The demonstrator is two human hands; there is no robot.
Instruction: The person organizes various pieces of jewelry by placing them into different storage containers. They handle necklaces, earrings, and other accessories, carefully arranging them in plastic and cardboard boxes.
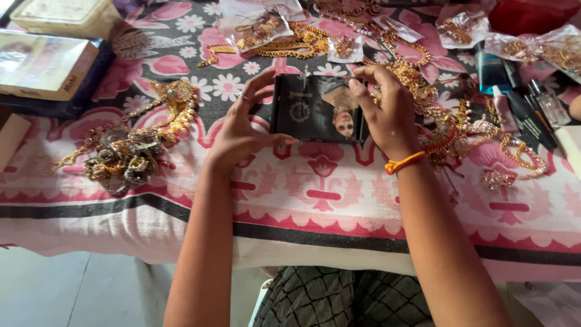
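1. The dark rectangular card lay flat on the pink floral cloth, at the centre of the table and between the two hands.
2. The left hand gripped the card's left edge: thumb against the near corner, fingers curved over the far corner. A ring showed on one finger.
3. The right hand closed over the card's right edge, fingers bent at the far corner. An orange thread band circled that wrist.
4. Handling, judged from appearance: the card looked thin, light and fairly stiff, with a glossy and probably slippery face. It would likely crease if bent, so the edges and corners appeared to be the proper holding points.
5. Appearance: a black face with pale printed ornament on the left portion and a printed picture on the right. Fine detail could not be read.
6. Surroundings: a heap of gold and silver jewellery lay left of the card, gold chains beyond it, and a cluster of gold ornaments touching or just beside the right hand.
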